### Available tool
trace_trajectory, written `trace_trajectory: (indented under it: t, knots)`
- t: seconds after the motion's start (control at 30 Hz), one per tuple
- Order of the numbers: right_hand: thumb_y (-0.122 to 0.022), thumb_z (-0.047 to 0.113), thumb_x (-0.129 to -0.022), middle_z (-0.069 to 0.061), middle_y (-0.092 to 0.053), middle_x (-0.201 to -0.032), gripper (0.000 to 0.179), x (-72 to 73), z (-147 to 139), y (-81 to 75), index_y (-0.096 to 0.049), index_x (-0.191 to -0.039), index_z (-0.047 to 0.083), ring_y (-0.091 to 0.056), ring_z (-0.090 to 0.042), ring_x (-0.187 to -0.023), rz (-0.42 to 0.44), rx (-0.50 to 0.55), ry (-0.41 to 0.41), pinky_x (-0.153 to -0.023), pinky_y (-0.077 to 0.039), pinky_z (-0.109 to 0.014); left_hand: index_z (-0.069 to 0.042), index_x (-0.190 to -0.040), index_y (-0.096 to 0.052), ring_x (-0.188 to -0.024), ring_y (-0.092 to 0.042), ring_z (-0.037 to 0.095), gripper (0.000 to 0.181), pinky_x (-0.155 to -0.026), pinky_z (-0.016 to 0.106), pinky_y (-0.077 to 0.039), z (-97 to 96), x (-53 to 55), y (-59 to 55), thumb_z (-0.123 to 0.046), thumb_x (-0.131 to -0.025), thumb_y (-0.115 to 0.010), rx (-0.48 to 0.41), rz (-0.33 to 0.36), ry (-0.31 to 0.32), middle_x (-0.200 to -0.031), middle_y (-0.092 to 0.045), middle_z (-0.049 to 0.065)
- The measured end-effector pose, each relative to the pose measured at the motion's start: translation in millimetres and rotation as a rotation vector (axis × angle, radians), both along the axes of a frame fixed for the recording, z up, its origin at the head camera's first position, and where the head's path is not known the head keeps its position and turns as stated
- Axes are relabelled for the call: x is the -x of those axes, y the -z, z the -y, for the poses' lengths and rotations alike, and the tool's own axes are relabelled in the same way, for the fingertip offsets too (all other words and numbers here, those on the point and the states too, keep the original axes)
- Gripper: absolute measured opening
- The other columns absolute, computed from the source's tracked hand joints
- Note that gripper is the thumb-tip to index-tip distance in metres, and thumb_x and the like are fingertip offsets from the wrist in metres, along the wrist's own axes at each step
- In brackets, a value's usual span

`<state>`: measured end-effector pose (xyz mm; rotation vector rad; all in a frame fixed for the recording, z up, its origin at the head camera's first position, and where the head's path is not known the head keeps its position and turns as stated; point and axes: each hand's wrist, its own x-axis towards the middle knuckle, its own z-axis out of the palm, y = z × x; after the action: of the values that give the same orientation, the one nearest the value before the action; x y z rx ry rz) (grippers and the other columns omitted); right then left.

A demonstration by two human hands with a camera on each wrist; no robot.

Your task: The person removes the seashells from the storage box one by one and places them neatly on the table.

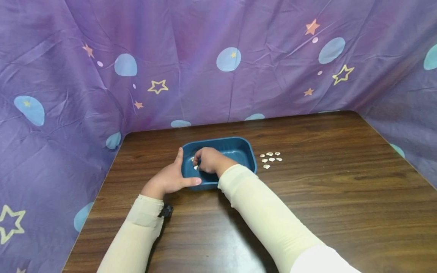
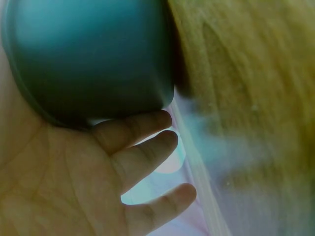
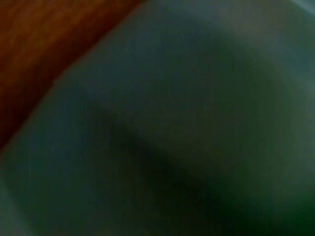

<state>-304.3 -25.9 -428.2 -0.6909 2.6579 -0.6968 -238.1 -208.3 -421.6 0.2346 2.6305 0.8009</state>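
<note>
A blue rectangular plastic tray (image 1: 235,142) stands on the table. Around its left front corner spreads my left hand (image 1: 169,178), with the thumb along the front rim and the other fingers by the left wall. The left wrist view shows that hand's extended fingers (image 2: 142,155) against the tray's outer side (image 2: 93,59). My right hand (image 1: 209,160) reaches inside the tray with curled fingers, its fingertips pinching at a small white seashell (image 1: 196,167). Another pale shell (image 1: 192,159) lies beside them. In the right wrist view only the blurred tray (image 3: 162,108) shows, without the hand.
Several small seashells (image 1: 271,159) lie in loose rows on the wooden table (image 1: 324,170), right of the tray. A purple curtain (image 1: 205,87) with stars and spots hangs behind the table and at both sides.
</note>
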Motion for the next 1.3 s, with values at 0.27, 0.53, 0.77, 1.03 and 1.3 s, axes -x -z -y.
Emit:
trace_trajectory:
  t: [0.27, 0.53, 0.77, 1.03, 1.3]
  knots:
    - [-0.082, 0.009, -0.088, 0.004, -0.066, -0.082, 0.011, 0.1, -0.9, 1.3, -0.072, -0.086, 0.013, -0.059, -0.015, -0.084, -0.035, -0.004, -0.015, -0.086, -0.051, -0.03, -0.01, -0.165, 0.023, -0.145, -0.046, 0.046, 0.134, -0.118, 0.058, -0.04, 0.8, -1.0, 0.7, -0.066, -0.09, -0.073, 0.0, -0.005, -0.006, -0.168, -0.021, 0.034]
    - [-0.083, 0.011, -0.089, 0.002, -0.074, -0.096, 0.009, 0.6, 0.1, 1.8, -0.077, -0.096, 0.014, -0.062, -0.017, -0.095, -0.009, -0.008, -0.015, -0.1, -0.051, -0.033, -0.009, -0.165, 0.023, -0.145, -0.047, 0.047, 0.134, -0.117, 0.059, -0.041, 0.8, 0.8, 0.8, -0.067, -0.09, -0.072, 0.004, -0.012, 0.003, -0.168, -0.022, 0.035]
    - [-0.083, 0.012, -0.089, 0.004, -0.07, -0.089, 0.009, 0.3, -0.3, 2.1, -0.074, -0.091, 0.014, -0.061, -0.015, -0.091, -0.001, -0.02, -0.012, -0.097, -0.051, -0.033, -0.009, -0.165, 0.023, -0.145, -0.046, 0.047, 0.134, -0.118, 0.059, -0.04, 0.8, -0.7, -0.3, -0.066, -0.091, -0.072, 0.0, -0.005, -0.002, -0.168, -0.022, 0.035]
    - [-0.082, 0.008, -0.089, 0.004, -0.064, -0.081, 0.01, -1.1, -1.5, 1.0, -0.072, -0.088, 0.01, -0.057, -0.014, -0.082, 0.061, 0.004, -0.001, -0.083, -0.05, -0.029, -0.011, -0.165, 0.023, -0.147, -0.044, 0.047, 0.133, -0.118, 0.059, -0.039, -0.3, -2.1, 0.3, -0.066, -0.091, -0.072, -0.004, 0.014, -0.01, -0.169, -0.02, 0.034]
    - [-0.082, 0.007, -0.09, 0.002, -0.063, -0.081, 0.013, -0.8, -1.6, -0.1, -0.07, -0.086, 0.011, -0.057, -0.016, -0.081, 0.084, -0.002, 0.012, -0.079, -0.049, -0.03, -0.009, -0.165, 0.022, -0.145, -0.045, 0.049, 0.133, -0.117, 0.06, -0.04, -1.2, -1.6, -1.4, -0.066, -0.091, -0.072, -0.008, 0.009, -0.011, -0.168, -0.021, 0.036]
